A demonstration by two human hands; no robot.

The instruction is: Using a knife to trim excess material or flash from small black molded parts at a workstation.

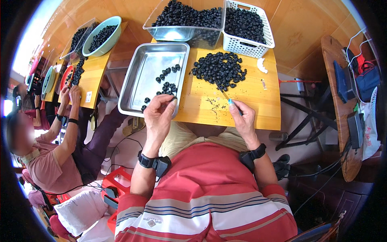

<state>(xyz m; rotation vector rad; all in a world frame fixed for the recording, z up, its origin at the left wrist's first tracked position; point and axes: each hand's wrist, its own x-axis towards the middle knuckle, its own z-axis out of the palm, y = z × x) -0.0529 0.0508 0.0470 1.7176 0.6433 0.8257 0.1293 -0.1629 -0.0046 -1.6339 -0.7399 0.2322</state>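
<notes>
My left hand [160,115] is closed in a pinch on a small black ring-like part [174,99], over the near right corner of a steel tray [137,50]. Several loose black parts lie inside that tray. In my right hand [244,117] is a slim tool with a teal end [230,101] and a thin pointed tip, angled up and left toward the pile. The pile of small round black parts [217,68], many showing a centre hole, lies on the wooden table [258,103]. Dark crumbs are scattered on the wood between my hands.
At the table's back stand a clear bin [169,34] and a white perforated basket [242,42], both full of black parts. A white curved scrap [262,65] lies at right. On the left a person [52,157] works at another table beside a mint-green basin [102,46].
</notes>
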